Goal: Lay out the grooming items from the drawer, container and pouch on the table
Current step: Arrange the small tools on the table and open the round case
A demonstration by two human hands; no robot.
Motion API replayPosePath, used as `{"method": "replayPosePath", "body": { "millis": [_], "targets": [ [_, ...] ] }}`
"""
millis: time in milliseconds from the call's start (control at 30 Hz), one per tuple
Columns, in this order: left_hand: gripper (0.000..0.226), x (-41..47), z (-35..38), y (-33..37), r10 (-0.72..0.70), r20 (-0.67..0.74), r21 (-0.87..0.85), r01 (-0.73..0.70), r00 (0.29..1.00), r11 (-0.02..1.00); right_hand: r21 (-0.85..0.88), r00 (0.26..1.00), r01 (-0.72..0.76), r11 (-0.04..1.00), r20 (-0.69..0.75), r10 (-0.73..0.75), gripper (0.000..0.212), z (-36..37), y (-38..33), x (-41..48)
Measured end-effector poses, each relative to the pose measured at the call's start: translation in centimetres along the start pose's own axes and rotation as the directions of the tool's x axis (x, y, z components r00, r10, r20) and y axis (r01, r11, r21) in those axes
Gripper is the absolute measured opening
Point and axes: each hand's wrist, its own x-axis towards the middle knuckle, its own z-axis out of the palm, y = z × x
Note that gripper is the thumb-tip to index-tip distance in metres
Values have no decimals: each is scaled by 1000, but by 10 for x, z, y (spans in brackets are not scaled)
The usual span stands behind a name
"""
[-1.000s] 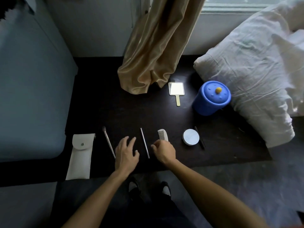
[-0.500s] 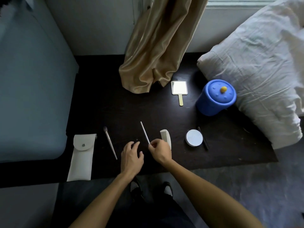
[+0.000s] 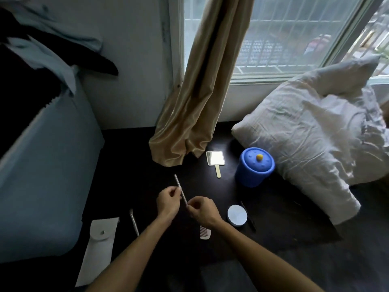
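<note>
Both our hands pinch the thin metal stick [image 3: 180,191] above the desk [image 3: 130,165]: left hand [image 3: 168,200] clamped near its middle, right hand [image 3: 202,210] on its near end. Its long axis runs diagonally, far tip pointing away and leftward, toward the curtain [image 3: 189,114].

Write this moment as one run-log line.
left hand: pinching metal stick | right hand: holding its lower end | stick: off table

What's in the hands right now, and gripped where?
A thin metal stick, lifted off the table. The left hand pinches it near mid-length; the right hand pinches its near end.
</note>
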Motion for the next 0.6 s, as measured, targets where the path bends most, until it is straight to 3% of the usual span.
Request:
{"method": "replayPosePath", "body": {
  "millis": [167, 267, 433, 600],
  "targets": [
    [15, -1, 0, 6, 145, 62, 131, -152, 987, 980, 252, 989, -1, 968, -146, 39, 30, -17, -12, 8],
    [13, -9, 1, 5, 224, 113, 196, -242, 968, 950, 363, 981, 54, 930, -191, 17, 30, -27, -30, 16],
    [15, -15, 1, -1, 286, 156, 254, -319, 945, 913, 350, 985, 47, 936, -174, 16, 12, -36, -42, 26],
    [17, -17, 2, -11, 285, 134, 293, -313, 949, 904, 339, 983, 12, 941, -176, 50, 13, -35, -37, 25]
  ]
}}
